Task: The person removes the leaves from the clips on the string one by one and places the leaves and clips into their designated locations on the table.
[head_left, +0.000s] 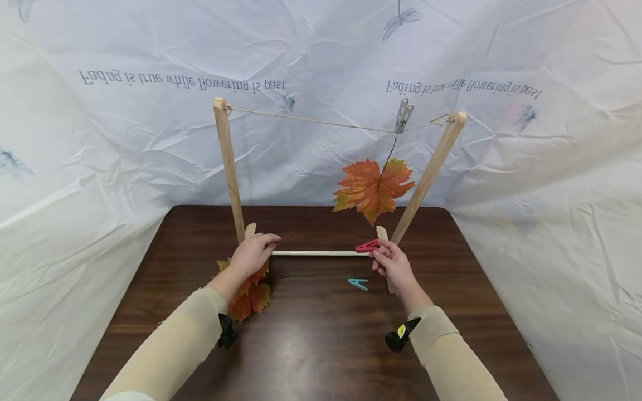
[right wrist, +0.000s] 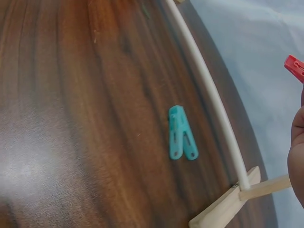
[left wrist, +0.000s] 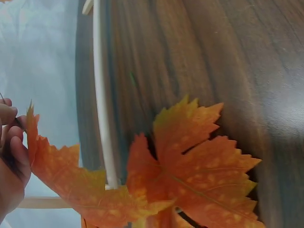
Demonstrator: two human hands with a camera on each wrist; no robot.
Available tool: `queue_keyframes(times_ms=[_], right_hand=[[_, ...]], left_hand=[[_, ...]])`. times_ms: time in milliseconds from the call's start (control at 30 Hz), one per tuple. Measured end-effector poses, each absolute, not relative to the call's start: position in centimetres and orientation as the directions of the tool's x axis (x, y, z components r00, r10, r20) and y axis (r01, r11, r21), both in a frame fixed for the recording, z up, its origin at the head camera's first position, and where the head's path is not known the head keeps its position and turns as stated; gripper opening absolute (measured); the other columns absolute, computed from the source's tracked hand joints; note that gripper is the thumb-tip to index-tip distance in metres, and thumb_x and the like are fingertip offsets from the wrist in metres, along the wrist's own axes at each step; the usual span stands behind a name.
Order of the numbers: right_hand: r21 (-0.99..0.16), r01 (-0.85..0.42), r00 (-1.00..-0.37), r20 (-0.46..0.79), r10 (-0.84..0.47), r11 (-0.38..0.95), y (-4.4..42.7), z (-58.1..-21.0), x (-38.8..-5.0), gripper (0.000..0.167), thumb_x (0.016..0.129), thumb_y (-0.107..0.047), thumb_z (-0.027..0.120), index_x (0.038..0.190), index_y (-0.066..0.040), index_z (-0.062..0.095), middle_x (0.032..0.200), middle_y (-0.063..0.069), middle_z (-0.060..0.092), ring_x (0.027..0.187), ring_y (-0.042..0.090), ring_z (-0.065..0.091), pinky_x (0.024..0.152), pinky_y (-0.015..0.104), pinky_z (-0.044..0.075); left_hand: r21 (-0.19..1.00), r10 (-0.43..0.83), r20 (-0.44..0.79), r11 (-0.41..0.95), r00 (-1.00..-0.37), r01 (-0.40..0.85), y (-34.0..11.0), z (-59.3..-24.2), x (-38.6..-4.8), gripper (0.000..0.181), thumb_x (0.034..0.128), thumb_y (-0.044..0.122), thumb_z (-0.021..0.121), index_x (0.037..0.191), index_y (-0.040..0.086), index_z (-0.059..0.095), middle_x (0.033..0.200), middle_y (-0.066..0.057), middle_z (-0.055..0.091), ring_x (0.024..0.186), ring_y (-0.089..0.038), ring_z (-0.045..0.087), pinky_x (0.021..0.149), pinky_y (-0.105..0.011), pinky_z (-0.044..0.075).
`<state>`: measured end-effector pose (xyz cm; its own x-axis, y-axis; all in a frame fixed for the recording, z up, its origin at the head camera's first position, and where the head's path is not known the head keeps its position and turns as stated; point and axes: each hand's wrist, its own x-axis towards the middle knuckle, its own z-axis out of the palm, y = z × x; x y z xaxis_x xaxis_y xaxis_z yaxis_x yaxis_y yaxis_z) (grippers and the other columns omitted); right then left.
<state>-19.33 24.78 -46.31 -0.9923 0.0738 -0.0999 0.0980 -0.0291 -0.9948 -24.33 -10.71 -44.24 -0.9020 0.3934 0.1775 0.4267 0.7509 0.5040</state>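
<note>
Head: right hand (head_left: 393, 266) pinches red clothespin (head_left: 367, 246), blue clothespin (head_left: 358, 284) below fingers. Left wrist: left hand (left wrist: 12, 161) pinches orange leaf (left wrist: 76, 180) by stem, second leaf (left wrist: 204, 166) right of fingers. Right wrist: red clothespin juts above fingers.

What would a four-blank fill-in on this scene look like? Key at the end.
1. The right hand holds a ____ clothespin.
2. From the string, a hanging leaf is held up by a ____ clip.
3. On the table, the teal clothespin lies nearer the ____ hand.
4. A lower leaf is pinched by its stem in the person's ____ hand.

Missing words: red; gray; right; left.
</note>
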Motion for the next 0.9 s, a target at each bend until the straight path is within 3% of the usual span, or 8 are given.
queue_keyframes(times_ms=[267,400,667,900], right_hand=[[-0.99,0.129,-0.99,-0.132,0.059,-0.051,25.1,-47.8,-18.7,0.04,0.097,-0.002,0.048,0.135,0.002,0.036,0.091,0.004,0.059,0.059,0.007,0.054,0.05,0.015,0.041],[-0.99,0.136,-0.989,-0.138,0.06,-0.041,25.2,-48.3,-18.6,0.041,0.096,-0.003,0.05,0.135,0.003,0.036,0.09,0.003,0.06,0.059,0.007,0.054,0.049,0.015,0.04],[-0.991,0.128,-0.991,-0.13,0.042,-0.043,25.5,-49.1,-18.2,0.039,0.097,-0.001,0.048,0.133,0.006,0.034,0.086,-0.001,0.06,0.059,0.005,0.054,0.048,0.014,0.039],[-0.989,0.136,-0.99,-0.137,0.016,-0.05,25.4,-50.4,-17.7,0.036,0.097,-0.002,0.05,0.128,0.008,0.037,0.086,0.004,0.06,0.058,0.006,0.053,0.047,0.014,0.038]], left_hand=[[0.471,0.409,0.119,0.779,-0.905,0.414,-11.0,-45.7,-24.3,0.025,0.0939,0.012,0.058,0.117,0.014,0.066,0.108,-0.007,0.065,0.083,-0.022,0.061,0.062,-0.036,0.047],[0.422,0.429,0.105,0.797,-0.897,0.431,-11.1,-46.2,-24.3,0.024,0.0932,0.013,0.059,0.115,0.015,0.067,0.109,-0.006,0.066,0.094,-0.025,0.062,0.069,-0.04,0.05],[0.361,0.458,0.087,0.813,-0.884,0.457,-11.3,-46.0,-23.8,0.024,0.0924,0.015,0.061,0.115,0.016,0.068,0.106,-0.005,0.066,0.081,-0.021,0.063,0.055,-0.031,0.046],[0.369,0.466,0.051,0.813,-0.883,0.45,-11.6,-46.0,-23.7,0.025,0.0926,0.013,0.06,0.116,0.017,0.068,0.109,-0.006,0.065,0.089,-0.024,0.063,0.065,-0.039,0.05]])
